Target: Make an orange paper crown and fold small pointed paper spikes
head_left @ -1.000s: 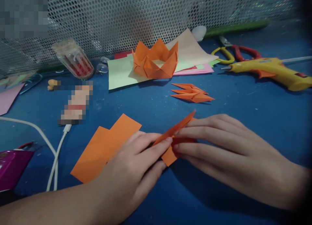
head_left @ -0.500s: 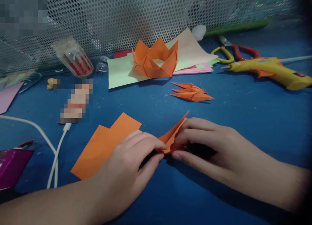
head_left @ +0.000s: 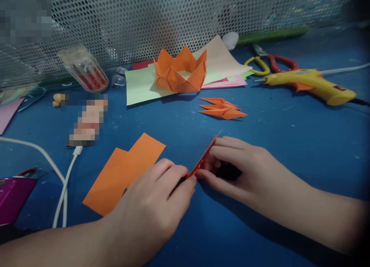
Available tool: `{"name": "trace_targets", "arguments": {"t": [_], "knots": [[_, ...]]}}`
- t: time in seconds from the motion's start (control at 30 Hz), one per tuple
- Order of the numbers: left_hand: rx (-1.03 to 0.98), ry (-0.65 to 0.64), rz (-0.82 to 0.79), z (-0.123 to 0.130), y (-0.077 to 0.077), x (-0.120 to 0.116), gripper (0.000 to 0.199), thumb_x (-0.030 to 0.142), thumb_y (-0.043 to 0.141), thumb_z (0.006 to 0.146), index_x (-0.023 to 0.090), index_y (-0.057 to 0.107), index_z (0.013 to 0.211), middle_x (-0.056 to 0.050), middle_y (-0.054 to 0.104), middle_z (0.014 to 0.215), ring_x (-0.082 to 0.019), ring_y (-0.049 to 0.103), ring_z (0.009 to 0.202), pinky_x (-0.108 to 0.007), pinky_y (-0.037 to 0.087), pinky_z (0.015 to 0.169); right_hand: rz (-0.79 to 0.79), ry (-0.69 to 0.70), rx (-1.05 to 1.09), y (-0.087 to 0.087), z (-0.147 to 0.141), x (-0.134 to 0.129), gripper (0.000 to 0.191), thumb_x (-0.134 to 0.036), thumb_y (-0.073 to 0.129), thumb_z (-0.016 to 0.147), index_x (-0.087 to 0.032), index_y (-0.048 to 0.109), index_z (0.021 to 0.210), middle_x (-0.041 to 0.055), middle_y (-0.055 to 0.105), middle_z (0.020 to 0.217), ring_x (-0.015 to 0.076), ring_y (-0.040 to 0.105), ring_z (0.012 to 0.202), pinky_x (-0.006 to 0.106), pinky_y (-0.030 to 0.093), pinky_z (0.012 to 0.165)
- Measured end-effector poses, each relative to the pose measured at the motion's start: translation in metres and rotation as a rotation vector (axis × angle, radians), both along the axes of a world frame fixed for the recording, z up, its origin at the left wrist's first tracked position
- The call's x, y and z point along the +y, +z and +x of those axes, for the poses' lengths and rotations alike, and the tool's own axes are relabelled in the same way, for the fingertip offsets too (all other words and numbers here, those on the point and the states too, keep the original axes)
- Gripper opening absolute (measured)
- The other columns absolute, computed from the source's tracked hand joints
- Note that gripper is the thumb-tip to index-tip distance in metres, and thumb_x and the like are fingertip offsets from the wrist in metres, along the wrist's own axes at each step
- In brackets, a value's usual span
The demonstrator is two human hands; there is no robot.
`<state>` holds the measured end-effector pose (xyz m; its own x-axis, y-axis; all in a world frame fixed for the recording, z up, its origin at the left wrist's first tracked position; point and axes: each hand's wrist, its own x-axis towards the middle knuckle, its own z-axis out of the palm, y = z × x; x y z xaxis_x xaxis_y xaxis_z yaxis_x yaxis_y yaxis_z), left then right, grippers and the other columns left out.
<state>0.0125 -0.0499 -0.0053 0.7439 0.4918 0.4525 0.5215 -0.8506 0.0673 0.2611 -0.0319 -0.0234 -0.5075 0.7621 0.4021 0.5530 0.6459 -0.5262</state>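
Note:
Between my hands stands a folded piece of orange paper (head_left: 206,153), tilted and seen nearly edge-on. My left hand (head_left: 162,193) pinches its lower left end. My right hand (head_left: 239,163) grips its right side, fingers behind and thumb at the lower edge. Flat orange paper sheets (head_left: 124,174) lie on the blue table beside my left hand, which partly covers them. Beyond my hands are several folded orange pointed pieces (head_left: 224,109), nested together. Farther back, an orange paper ring with pointed tips (head_left: 180,74) rests on coloured sheets.
A yellow glue gun (head_left: 312,84) and scissors with red and yellow handles (head_left: 279,62) lie at the right. Coloured paper (head_left: 141,82) is at the back, by a perforated metal screen (head_left: 130,24). At the left are a jar (head_left: 89,72), white cable (head_left: 65,190) and purple object (head_left: 15,195).
The orange paper in my hands has gone from an opened fold to a narrower, nearly edge-on shape. My right hand has come slightly left, closer to my left. The view has shifted a little.

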Motion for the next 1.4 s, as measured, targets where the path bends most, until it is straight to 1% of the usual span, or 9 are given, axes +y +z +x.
{"name": "trace_targets", "arguments": {"t": [0.1, 0.17, 0.27, 0.43, 0.57, 0.77, 0.97, 1.1, 1.4], "knots": [[0.038, 0.003, 0.073, 0.002, 0.002, -0.002, 0.046, 0.003, 0.041, 0.123, 0.009, 0.085, 0.109, -0.010, 0.087, 0.096, -0.022, 0.082, 0.086, -0.034, 0.073, 0.083, 0.061, -0.023, -0.023, -0.005, 0.000, -0.002, 0.020, -0.018, 0.068, 0.109, -0.027, 0.061, 0.092, 0.0027, 0.071, 0.086, 0.0206, 0.073, 0.079, 0.030, 0.059, 0.064], [0.023, -0.005, 0.080, 0.003, 0.002, -0.002, 0.046, 0.001, 0.042, 0.122, 0.008, 0.085, 0.104, -0.009, 0.089, 0.097, -0.022, 0.083, 0.086, -0.035, 0.073, 0.085, 0.156, -0.082, -0.006, -0.012, 0.000, -0.004, 0.006, -0.024, 0.066, 0.112, -0.026, 0.063, 0.117, 0.0120, 0.078, 0.117, 0.0302, 0.080, 0.111, 0.040, 0.068, 0.086], [-0.010, -0.018, 0.074, 0.003, 0.002, 0.000, 0.047, 0.002, 0.045, 0.121, 0.010, 0.083, 0.096, -0.007, 0.088, 0.094, -0.022, 0.083, 0.084, -0.035, 0.072, 0.086, 0.279, -0.117, -0.020, -0.021, 0.001, -0.003, 0.034, -0.030, 0.060, 0.118, -0.030, 0.058, 0.152, 0.0167, 0.067, 0.162, 0.0369, 0.066, 0.151, 0.053, 0.060, 0.117], [-0.024, 0.042, 0.018, -0.004, -0.004, 0.001, 0.043, 0.011, 0.043, 0.124, 0.007, 0.084, 0.110, -0.015, 0.087, 0.112, -0.027, 0.082, 0.103, -0.038, 0.071, 0.101, 0.285, -0.032, -0.079, -0.014, 0.007, 0.003, 0.020, -0.023, 0.057, 0.119, -0.028, 0.076, 0.121, 0.0070, 0.085, 0.116, 0.0243, 0.082, 0.098, 0.040, 0.062, 0.088], [-0.009, 0.095, 0.025, -0.004, -0.006, 0.001, 0.048, 0.019, 0.040, 0.125, 0.007, 0.085, 0.112, -0.018, 0.083, 0.118, -0.030, 0.080, 0.110, -0.040, 0.070, 0.105, 0.231, 0.016, -0.115, 0.002, 0.009, 0.003, 0.029, -0.019, 0.056, 0.117, -0.026, 0.084, 0.112, 0.0042, 0.088, 0.098, 0.0199, 0.082, 0.079, 0.034, 0.061, 0.072], [0.086, 0.046, 0.023, 0.003, 0.003, 0.006, 0.049, 0.017, 0.038, 0.125, 0.000, 0.084, 0.121, -0.020, 0.086, 0.112, -0.029, 0.085, 0.106, -0.038, 0.071, 0.100, -0.083, -0.014, 0.032, 0.008, 0.009, -0.001, 0.033, -0.022, 0.057, 0.115, -0.027, 0.086, 0.128, 0.0045, 0.090, 0.104, 0.0192, 0.087, 0.081, 0.025, 0.067, 0.062], [0.073, -0.022, 0.046, 0.000, -0.002, 0.006, 0.043, 0.013, 0.040, 0.127, 0.004, 0.082, 0.131, -0.012, 0.092, 0.120, -0.026, 0.088, 0.109, -0.038, 0.071, 0.104, -0.091, -0.038, 0.038, 0.006, 0.013, 0.001, 0.031, -0.025, 0.060, 0.115, -0.025, 0.088, 0.127, 0.0059, 0.088, 0.100, 0.0183, 0.085, 0.078, 0.023, 0.067, 0.060], [0.092, -0.010, 0.038, 0.001, -0.003, 0.008, 0.044, 0.014, 0.043, 0.127, 0.008, 0.086, 0.122, -0.012, 0.092, 0.122, -0.028, 0.089, 0.108, -0.040, 0.073, 0.098, -0.058, -0.017, 0.021, 0.005, 0.014, 0.003, 0.033, -0.026, 0.055, 0.118, -0.022, 0.087, 0.128, 0.0045, 0.087, 0.094, 0.0158, 0.084, 0.073, 0.020, 0.064, 0.057], [0.115, 0.001, 0.005, 0.003, -0.005, 0.010, 0.053, 0.014, 0.036, 0.128, 0.009, 0.088, 0.123, -0.010, 0.092, 0.125, -0.027, 0.089, 0.109, -0.039, 0.073, 0.099, -0.129, -0.003, 0.060, 0.001, 0.024, 0.025, 0.024, -0.031, 0.066, 0.112, -0.027, 0.089, 0.117, 0.0050, 0.088, 0.104, 0.0211, 0.086, 0.089, 0.030, 0.071, 0.076]]}}
